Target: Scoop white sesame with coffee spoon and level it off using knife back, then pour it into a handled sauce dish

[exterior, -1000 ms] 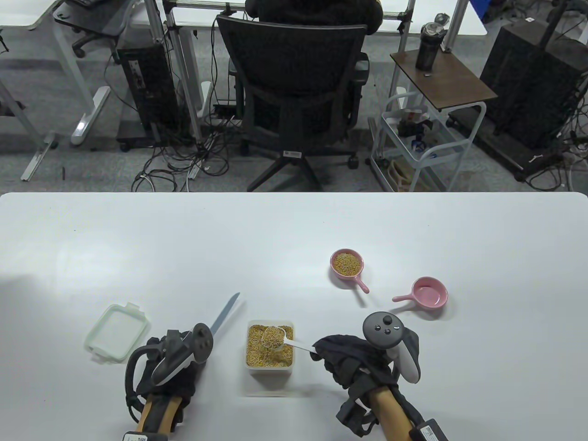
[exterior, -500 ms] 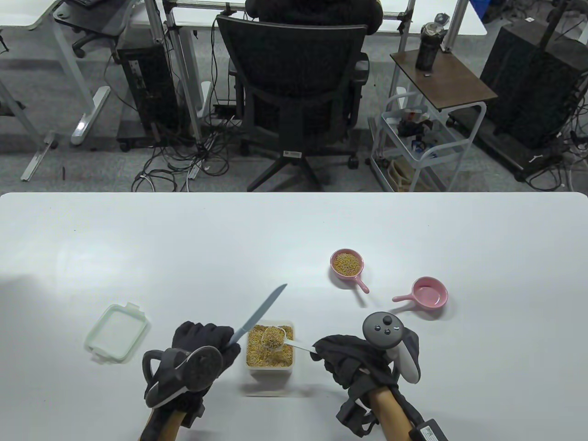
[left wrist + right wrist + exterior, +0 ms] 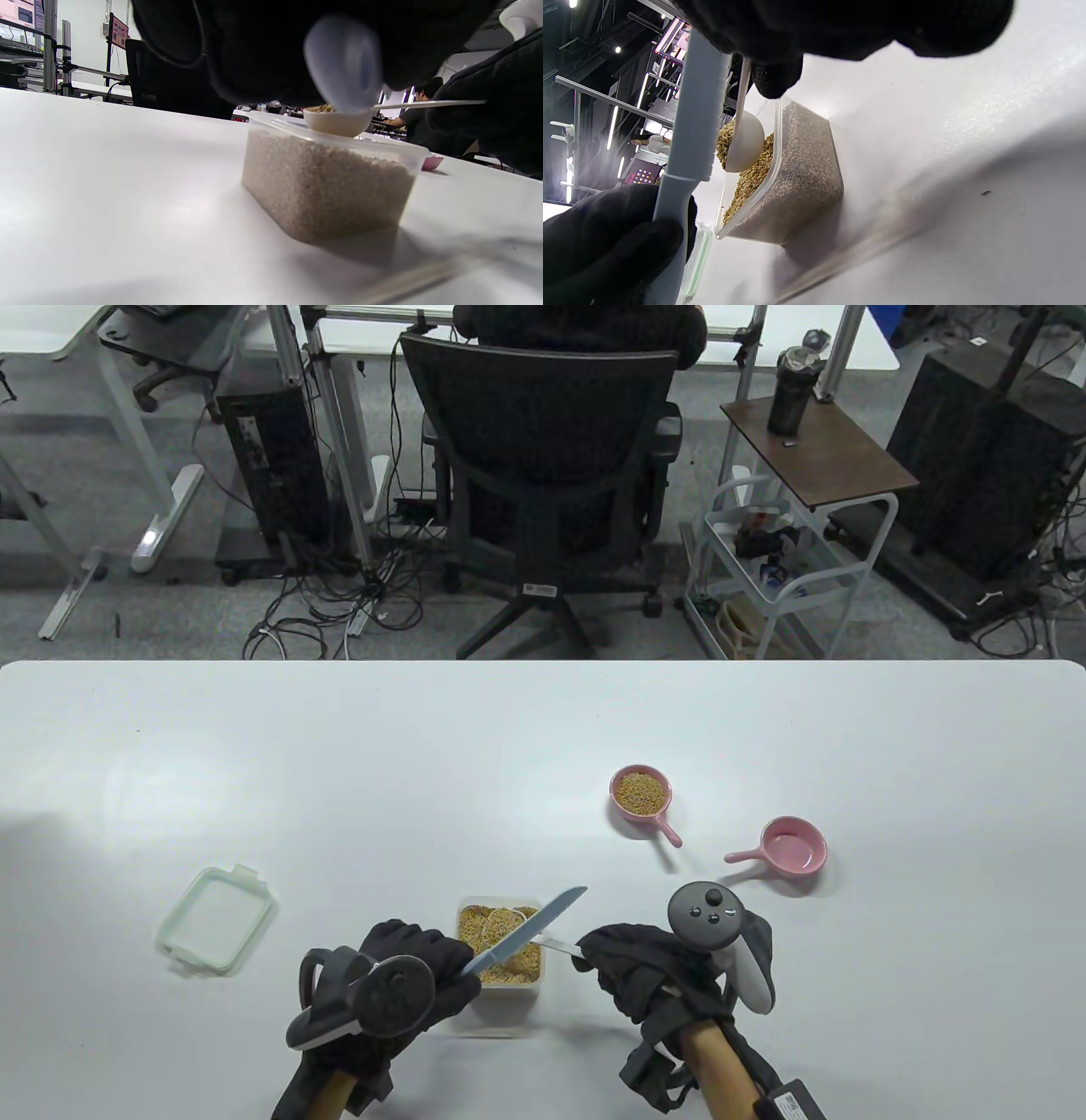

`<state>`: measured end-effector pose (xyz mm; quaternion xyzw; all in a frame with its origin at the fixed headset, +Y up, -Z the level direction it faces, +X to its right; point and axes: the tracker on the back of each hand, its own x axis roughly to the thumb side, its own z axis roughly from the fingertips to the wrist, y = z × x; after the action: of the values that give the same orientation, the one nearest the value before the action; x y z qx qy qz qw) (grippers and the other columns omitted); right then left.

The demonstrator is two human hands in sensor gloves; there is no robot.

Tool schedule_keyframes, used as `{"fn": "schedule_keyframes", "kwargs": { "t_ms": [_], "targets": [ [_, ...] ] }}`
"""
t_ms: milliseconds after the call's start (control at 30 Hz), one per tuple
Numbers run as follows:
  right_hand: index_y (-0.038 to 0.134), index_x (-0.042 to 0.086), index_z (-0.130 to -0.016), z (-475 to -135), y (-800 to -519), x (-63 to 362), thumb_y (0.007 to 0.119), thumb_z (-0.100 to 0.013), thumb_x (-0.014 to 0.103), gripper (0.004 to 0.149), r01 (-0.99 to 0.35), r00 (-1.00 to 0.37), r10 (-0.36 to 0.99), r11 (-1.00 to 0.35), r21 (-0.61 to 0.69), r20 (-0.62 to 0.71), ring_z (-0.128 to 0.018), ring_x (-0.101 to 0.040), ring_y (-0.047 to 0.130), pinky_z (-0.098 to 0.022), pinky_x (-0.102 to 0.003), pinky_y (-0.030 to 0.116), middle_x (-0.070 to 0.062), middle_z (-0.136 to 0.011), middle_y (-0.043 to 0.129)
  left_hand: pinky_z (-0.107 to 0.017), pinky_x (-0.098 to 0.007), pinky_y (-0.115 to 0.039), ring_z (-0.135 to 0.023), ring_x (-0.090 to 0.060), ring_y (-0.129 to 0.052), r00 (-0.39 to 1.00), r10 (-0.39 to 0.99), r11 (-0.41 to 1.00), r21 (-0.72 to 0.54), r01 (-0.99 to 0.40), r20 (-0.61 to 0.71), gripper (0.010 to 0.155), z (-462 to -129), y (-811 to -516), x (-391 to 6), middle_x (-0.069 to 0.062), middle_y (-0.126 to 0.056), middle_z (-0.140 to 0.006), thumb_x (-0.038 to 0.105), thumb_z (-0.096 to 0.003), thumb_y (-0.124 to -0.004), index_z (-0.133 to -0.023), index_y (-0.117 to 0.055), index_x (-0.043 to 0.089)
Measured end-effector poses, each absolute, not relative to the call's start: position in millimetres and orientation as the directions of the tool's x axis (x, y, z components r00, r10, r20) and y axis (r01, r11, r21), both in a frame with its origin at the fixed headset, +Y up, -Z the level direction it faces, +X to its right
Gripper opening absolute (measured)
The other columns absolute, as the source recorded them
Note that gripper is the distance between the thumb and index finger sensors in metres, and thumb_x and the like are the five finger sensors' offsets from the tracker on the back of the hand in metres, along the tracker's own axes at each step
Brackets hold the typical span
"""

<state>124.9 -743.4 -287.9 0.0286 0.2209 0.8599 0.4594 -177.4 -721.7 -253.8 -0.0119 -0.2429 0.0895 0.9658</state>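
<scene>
A clear box of sesame [image 3: 509,984] stands at the near middle of the table. My right hand [image 3: 594,952] pinches the handle of a white coffee spoon [image 3: 556,943], whose heaped bowl [image 3: 744,142] hovers over the box [image 3: 793,182]. My left hand [image 3: 441,963] grips a pale blue knife [image 3: 534,929]. The blade lies across the spoon, pointing up and right. Seen from the left wrist, the spoon bowl [image 3: 337,120] sits just above the box rim [image 3: 326,182]. A pink handled sauce dish [image 3: 641,793] holds sesame. A second pink dish [image 3: 793,846] is empty.
The box's lid [image 3: 216,920] lies to the left of my left hand. Beyond the table's far edge stand an office chair [image 3: 543,475] and a small cart [image 3: 789,560].
My left hand has brought the knife from left of the box over it, swinging the blade down and right across the spoon. My right hand and the spoon have hardly moved.
</scene>
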Motion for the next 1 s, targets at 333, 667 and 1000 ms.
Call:
{"fn": "schedule_keyframes", "kwargs": {
  "t_ms": [333, 667, 1000],
  "targets": [
    [0.091, 0.006, -0.084, -287.7, -742.6, 124.1, 0.073, -0.060, 0.032, 0.039, -0.769, -0.584, 0.800, -0.491, 0.408, -0.139, -0.022, -0.013, 0.092, -0.028, -0.043, 0.084, 0.005, -0.039, 0.093, -0.077, -0.056, -0.066, -0.061, -0.018, -0.097, 0.879, 0.163, 0.987, -0.071, -0.147, 0.447, 0.045, -256.3, -725.3, -178.1, 0.005, -0.096, -0.072, 0.057, -0.0548, -0.078, -0.090, -0.086, 0.031],
    [0.091, 0.006, -0.084, -287.7, -742.4, 124.4, 0.073, -0.060, 0.032, 0.039, -0.774, -0.579, 0.804, -0.488, 0.404, -0.137, -0.022, -0.013, 0.092, -0.028, -0.043, 0.084, 0.005, -0.039, 0.093, -0.077, -0.056, -0.066, -0.061, -0.018, -0.097, 0.898, 0.157, 0.987, -0.085, -0.134, 0.411, 0.045, -259.8, -725.0, -185.1, 0.005, -0.096, -0.072, 0.057, -0.0548, -0.078, -0.090, -0.086, 0.031],
    [0.091, 0.006, -0.084, -288.2, -741.2, 126.4, 0.073, -0.061, 0.032, 0.039, -0.775, -0.571, 0.811, -0.480, 0.411, -0.130, -0.022, -0.013, 0.092, -0.029, -0.043, 0.084, 0.005, -0.039, 0.093, -0.077, -0.056, -0.066, -0.062, -0.018, -0.096, 0.922, 0.136, 0.991, -0.062, -0.122, 0.362, 0.044, -265.3, -726.9, -197.9, 0.005, -0.095, -0.073, 0.057, -0.0547, -0.079, -0.090, -0.086, 0.031]
  ]
}}
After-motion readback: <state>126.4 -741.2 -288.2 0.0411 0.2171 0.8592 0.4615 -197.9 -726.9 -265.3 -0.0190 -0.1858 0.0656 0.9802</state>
